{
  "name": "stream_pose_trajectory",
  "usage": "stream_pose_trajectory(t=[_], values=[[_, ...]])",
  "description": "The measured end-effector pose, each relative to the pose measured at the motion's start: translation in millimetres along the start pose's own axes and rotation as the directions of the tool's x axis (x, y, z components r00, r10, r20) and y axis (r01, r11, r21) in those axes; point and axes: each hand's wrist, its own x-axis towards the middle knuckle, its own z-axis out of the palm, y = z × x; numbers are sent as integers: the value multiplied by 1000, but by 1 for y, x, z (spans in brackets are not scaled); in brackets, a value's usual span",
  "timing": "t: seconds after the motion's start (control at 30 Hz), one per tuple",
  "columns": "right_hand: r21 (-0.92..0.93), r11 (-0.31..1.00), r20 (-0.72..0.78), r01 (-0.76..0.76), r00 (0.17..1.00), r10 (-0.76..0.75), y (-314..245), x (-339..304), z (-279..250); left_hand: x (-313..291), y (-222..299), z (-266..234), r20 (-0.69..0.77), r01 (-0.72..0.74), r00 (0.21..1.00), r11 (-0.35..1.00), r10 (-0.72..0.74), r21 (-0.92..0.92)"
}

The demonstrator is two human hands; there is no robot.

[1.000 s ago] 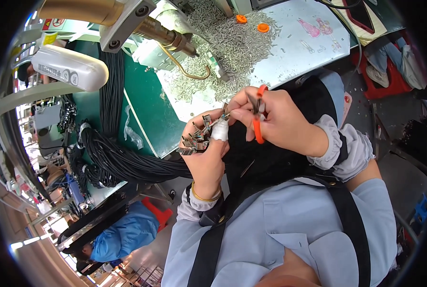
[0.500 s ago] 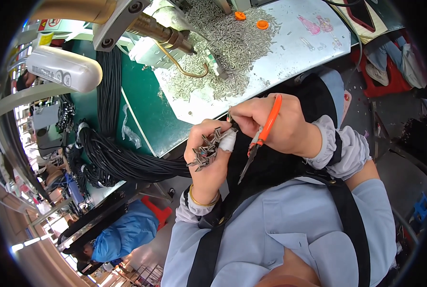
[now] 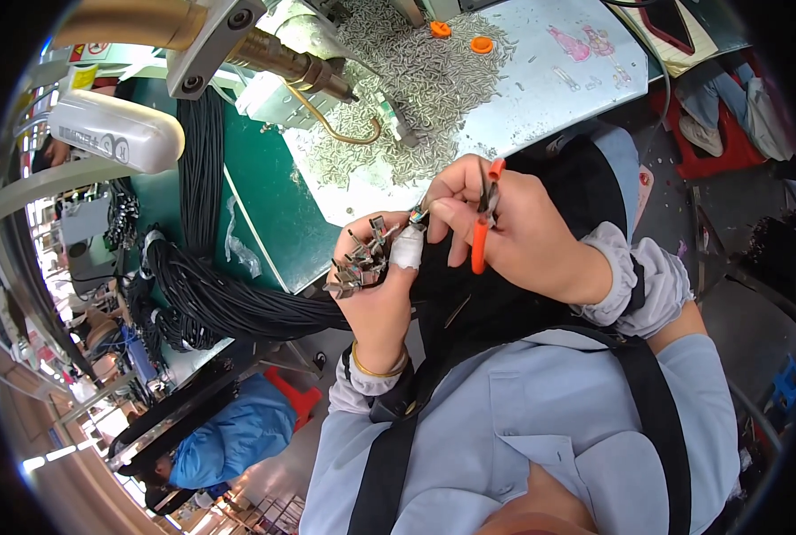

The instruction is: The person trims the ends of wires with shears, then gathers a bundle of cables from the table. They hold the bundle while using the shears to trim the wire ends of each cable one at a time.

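Observation:
My left hand (image 3: 376, 308) is closed round a bunch of dark cables whose metal connector ends (image 3: 360, 259) poke out above the palm in several directions. White tape wraps its thumb. Between the two hands, one cable's thin coloured wires (image 3: 418, 215) show at my left fingertips. My right hand (image 3: 514, 227) has its thumb and forefinger close to those wires; whether they touch them is hard to make out. Held across the same hand are orange-handled pliers (image 3: 479, 245), lying against the fingers, their far end partly hidden.
Ahead, a pale board (image 3: 541, 107) carries a heap of small metal pieces (image 3: 416, 80) and two orange caps (image 3: 481, 45). A machine head (image 3: 304, 76) overhangs its left side. Thick black cable bundles (image 3: 229, 290) lie on the green table (image 3: 264, 201). A person in blue (image 3: 229, 432) sits lower left.
The pliers have turned in my right hand: their long dark part pointed down before, and an orange handle now hangs there. My left hand has shifted slightly left, and coloured wires show more plainly.

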Motion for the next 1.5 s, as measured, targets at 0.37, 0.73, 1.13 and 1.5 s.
stream_pose_trajectory(t=[0.37, 0.73, 1.13, 1.5], values=[[-628, 775, 280, 64, 949, 148, -3, -2, -17, 2, 6, -2, 14, 117, 993, 950, -118, -290], [-29, 932, 110, -361, 926, 362, 8, 13, -13, 64, 2, -6, 222, 326, 940, 869, -257, -373], [-13, 941, -60, -337, 940, 336, 14, 80, -12, 104, 1, -2, 340, 452, 876, 825, -341, -338], [35, 932, -9, -361, 932, 361, 13, 82, -14, 105, 1, -6, 397, 467, 860, 810, -321, -356]])
